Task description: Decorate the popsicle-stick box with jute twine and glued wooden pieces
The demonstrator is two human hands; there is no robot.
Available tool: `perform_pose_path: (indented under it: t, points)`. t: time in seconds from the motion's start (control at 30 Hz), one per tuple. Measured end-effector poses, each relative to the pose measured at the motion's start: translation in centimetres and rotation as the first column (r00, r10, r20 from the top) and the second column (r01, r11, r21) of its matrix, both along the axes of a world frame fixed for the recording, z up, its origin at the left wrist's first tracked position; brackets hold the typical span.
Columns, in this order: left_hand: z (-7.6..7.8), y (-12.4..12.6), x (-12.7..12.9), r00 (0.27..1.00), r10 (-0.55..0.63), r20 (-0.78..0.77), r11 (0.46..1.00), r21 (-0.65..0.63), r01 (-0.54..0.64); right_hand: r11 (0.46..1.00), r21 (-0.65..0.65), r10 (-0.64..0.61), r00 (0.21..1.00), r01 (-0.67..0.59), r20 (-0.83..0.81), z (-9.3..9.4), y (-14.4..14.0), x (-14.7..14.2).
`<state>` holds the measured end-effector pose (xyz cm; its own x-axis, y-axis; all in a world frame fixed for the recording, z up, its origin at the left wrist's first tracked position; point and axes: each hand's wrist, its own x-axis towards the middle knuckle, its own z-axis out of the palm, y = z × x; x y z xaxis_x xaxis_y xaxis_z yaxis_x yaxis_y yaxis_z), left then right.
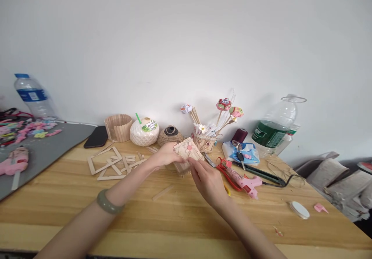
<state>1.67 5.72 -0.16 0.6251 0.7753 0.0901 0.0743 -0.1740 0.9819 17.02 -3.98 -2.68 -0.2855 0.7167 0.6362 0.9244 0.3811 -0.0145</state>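
Observation:
A small box of wooden craft sticks (183, 149), with a pink flower (189, 147) on its upper face, is held tilted just above the table. My left hand (167, 155) grips it from the left side, the fingers partly hidden behind it. My right hand (207, 179) is closed, its thumb and fingertips pinched together against the lower edge of the flowered face, below the flower. Whatever lies between those fingertips is too small to make out. A loose craft stick (162, 192) lies on the table near my left forearm.
Craft-stick frames (104, 163) lie at left, before a round stick holder (118, 128), a coconut (144, 132) and a twine ball (169, 136). Right of my hands are red-handled scissors (226, 174), a pink glue gun (242, 181) and a cut bottle (270, 131). A flower pot (204, 142) stands behind.

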Motion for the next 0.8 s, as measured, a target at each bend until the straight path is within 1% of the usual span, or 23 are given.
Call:
perform_pose_path:
  t: [0.2, 0.3, 0.47, 0.53, 0.67, 0.8]
  points:
    - [-0.03, 0.02, -0.01, 1.0, -0.019, 0.02, 0.999, -0.027, 0.019, 0.997, 0.001, -0.07, 0.985, 0.071, 0.16, 0.9, -0.13, 0.03]
    - [-0.04, -0.04, 0.05, 0.999, -0.023, 0.03, 0.999, -0.039, 0.024, 0.995, 0.02, -0.097, 0.97, 0.095, 0.224, 0.91, -0.06, 0.02]
    - [0.07, -0.15, -0.04, 0.999, -0.014, 0.029, 0.998, -0.054, 0.015, 0.993, 0.077, -0.105, 0.952, 0.087, 0.286, 0.56, 0.04, 0.22]
    - [0.08, -0.15, -0.11, 0.999, -0.017, 0.028, 0.998, -0.058, 0.018, 0.996, 0.068, -0.08, 0.962, 0.064, 0.26, 0.4, 0.1, 0.33]
    - [0.02, -0.06, -0.15, 1.0, -0.009, 0.028, 0.998, -0.065, 0.011, 1.0, 0.025, -0.001, 0.995, -0.001, 0.098, 0.2, 0.12, 0.31]
    - [0.03, 0.07, -0.09, 1.0, 0.006, 0.025, 0.998, -0.064, -0.004, 1.0, -0.007, -0.009, 1.0, 0.009, -0.002, 0.63, -0.01, 0.15]
